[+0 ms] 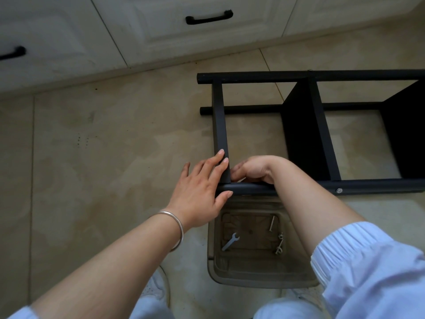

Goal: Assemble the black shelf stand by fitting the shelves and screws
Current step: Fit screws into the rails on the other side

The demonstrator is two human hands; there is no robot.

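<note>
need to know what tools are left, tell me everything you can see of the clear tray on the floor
The clear tray is a see-through plastic box with rounded corners, open-topped, lying flat on the tiled floor below the stand's near tube. Inside lie a small flat wrench, a long bolt and a few small metal fittings. Neither hand touches it.

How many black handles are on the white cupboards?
2. One handle sits on the top middle drawer; another is at the far left edge, partly cut off. More may lie outside the picture.
</note>
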